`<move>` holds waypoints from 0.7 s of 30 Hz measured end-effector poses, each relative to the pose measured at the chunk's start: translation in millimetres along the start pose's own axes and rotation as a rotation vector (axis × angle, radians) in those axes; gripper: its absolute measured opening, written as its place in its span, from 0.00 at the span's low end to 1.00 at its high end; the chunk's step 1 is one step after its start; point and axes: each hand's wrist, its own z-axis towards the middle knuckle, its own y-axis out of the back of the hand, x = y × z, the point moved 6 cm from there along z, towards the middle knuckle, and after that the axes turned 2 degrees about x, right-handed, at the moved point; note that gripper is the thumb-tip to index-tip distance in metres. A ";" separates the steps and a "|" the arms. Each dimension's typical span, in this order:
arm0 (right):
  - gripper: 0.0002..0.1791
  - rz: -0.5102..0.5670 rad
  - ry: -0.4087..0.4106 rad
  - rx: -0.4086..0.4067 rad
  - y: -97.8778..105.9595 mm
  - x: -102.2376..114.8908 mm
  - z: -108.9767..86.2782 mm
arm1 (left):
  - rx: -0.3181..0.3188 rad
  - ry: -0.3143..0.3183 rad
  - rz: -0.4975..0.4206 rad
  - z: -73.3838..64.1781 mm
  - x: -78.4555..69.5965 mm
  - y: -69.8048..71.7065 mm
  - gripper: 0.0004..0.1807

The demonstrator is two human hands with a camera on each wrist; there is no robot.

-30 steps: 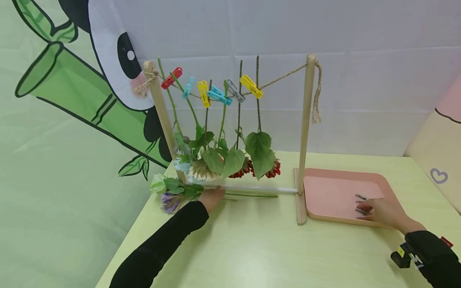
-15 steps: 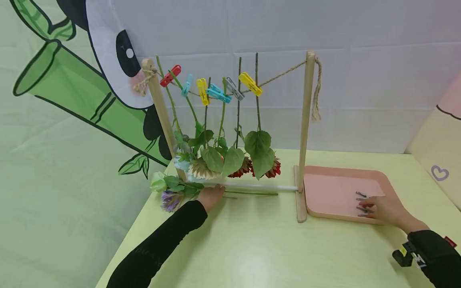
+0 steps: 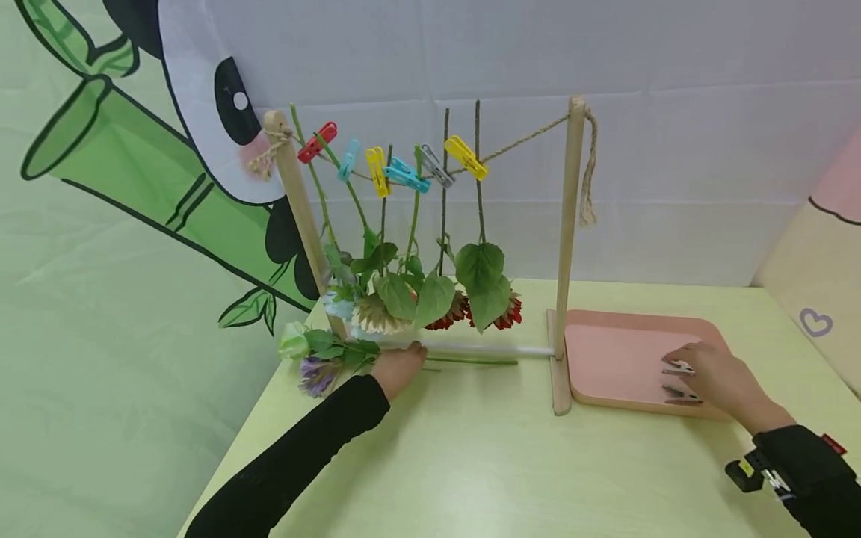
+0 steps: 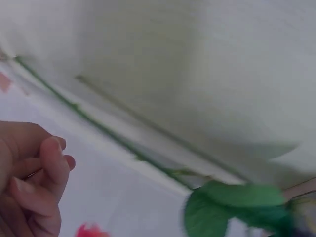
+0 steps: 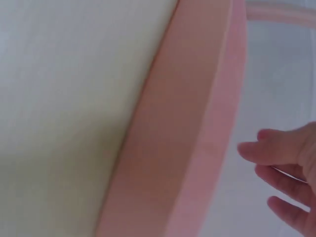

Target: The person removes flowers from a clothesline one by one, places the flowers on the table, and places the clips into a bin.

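Note:
In the head view my left hand (image 3: 400, 370) is low at the stand's white bottom bar (image 3: 491, 350), over the stems of two flowers lying on the table. One bloom is purple (image 3: 318, 376), the other pale green (image 3: 294, 341). The left wrist view shows its fingers loosely bent, apart from the green stem (image 4: 103, 129), with nothing visible between them. My right hand (image 3: 720, 377) reaches over the pink tray (image 3: 619, 359), fingertips right at the farther grey clothespin (image 3: 678, 367). A second grey clothespin (image 3: 682, 394) lies nearer me, below the fingers.
A wooden stand's right post (image 3: 570, 232) and left post (image 3: 303, 209) carry a twine line (image 3: 528, 142). Several flowers hang upside down from it by coloured clothespins, such as a yellow one (image 3: 466, 158) and a red one (image 3: 318, 143). A cloth backdrop (image 3: 686, 172) stands behind.
My right hand has shifted away from me over the tray, from the nearer clothespin to the farther one. My left hand stays almost in place by the stems.

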 end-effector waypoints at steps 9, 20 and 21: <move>0.19 -0.040 0.160 -0.458 70.1 57.4 26.5 | -0.027 -0.083 -0.076 -8.0 -34.3 218.8 0.08; 0.06 -0.005 0.521 -0.804 161.3 159.0 59.5 | -0.175 -0.113 -0.065 -2.9 -39.9 275.3 0.10; 0.04 -0.025 0.567 -0.841 169.8 169.1 62.5 | -0.195 -0.094 -0.083 -3.0 -37.9 284.7 0.11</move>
